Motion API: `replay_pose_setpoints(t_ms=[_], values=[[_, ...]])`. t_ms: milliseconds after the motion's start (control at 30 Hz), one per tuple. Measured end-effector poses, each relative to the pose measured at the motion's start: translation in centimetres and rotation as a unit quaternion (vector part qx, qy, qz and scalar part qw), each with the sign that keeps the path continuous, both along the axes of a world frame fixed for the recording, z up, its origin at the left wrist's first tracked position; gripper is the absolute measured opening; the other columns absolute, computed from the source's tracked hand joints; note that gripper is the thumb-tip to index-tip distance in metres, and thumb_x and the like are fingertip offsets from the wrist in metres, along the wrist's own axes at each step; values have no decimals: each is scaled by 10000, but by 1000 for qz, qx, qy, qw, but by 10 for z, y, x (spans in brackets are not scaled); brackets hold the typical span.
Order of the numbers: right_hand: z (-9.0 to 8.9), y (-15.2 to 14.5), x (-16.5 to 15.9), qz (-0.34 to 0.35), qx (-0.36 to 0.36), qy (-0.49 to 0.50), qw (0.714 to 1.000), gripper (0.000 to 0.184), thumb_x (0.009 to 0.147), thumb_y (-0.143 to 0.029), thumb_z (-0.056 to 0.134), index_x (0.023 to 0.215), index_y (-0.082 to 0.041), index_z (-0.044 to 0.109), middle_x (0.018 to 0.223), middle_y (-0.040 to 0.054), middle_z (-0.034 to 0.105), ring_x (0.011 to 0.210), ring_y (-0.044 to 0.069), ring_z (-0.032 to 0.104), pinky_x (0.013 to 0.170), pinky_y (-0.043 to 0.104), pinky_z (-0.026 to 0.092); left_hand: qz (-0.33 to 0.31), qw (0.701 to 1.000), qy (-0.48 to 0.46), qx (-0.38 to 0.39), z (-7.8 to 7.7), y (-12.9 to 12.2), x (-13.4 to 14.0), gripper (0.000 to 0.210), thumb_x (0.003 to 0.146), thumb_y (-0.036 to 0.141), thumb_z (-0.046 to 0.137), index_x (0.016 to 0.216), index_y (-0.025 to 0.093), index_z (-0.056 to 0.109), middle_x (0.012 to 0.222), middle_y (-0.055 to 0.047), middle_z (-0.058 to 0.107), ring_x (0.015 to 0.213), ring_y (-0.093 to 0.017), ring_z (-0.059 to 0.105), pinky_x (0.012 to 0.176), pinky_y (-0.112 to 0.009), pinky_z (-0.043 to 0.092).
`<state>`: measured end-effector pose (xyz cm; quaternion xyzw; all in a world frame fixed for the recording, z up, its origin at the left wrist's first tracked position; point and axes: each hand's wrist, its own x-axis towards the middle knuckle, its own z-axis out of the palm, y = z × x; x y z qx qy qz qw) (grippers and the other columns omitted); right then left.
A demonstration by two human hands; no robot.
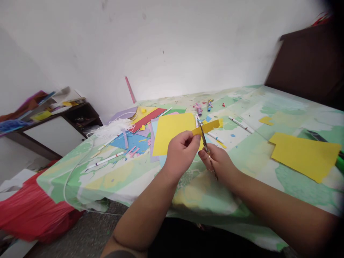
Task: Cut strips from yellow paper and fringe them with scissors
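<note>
Between finger and thumb, my left hand (182, 152) pinches one end of a narrow yellow paper strip (211, 127). Notches or a ragged line run along the strip's lower edge. My right hand (219, 161) is closed around the handles of a pair of scissors (204, 139). The blades point up and away, crossing the strip just beyond my left fingertips. Whether they are parted there is too small to tell. Under and behind the hands lies a yellow sheet (172, 130) on top of other coloured sheets.
A cut yellow sheet (305, 154) lies at the right beside a dark-bladed tool (316, 136). Markers (241, 124), paper scraps and white string (115, 128) are spread over the patterned tablecloth (258, 193). A red bag (37, 204) stands on the floor at left, below a cabinet (57, 132).
</note>
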<state>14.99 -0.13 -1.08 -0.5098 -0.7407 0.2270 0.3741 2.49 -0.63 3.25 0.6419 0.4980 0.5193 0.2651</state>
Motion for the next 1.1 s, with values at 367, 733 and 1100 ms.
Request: replay_pose_setpoints(t_ms=[367, 733, 1100], values=[[3, -1, -1, -12, 2, -15, 1000, 376, 777, -556, 331, 595, -226, 324, 535, -4, 452, 510, 136, 397, 479, 264, 303, 3, 1000, -27, 10, 2, 0, 3, 308, 764, 309, 484, 494, 176, 421, 486, 44, 423, 506, -83, 405, 507, -225, 321], [3, -1, 0, -25, -6, -11, 1000, 404, 757, -585, 359, 578, -225, 323, 507, -17, 430, 488, 123, 374, 461, 257, 289, 9, 999, -46, 16, 1, 2, 1, 324, 770, 321, 496, 490, 176, 423, 473, 46, 421, 497, -79, 407, 513, -215, 339], [-1, 0, 0, 9, 1, -9, 1000, 354, 778, -540, 373, 634, -219, 338, 560, -16, 430, 526, 129, 378, 494, 264, 291, 18, 1000, -11, 13, -3, 2, 3, 357, 784, 376, 487, 503, 179, 390, 482, 49, 375, 492, -82, 362, 497, -227, 299]])
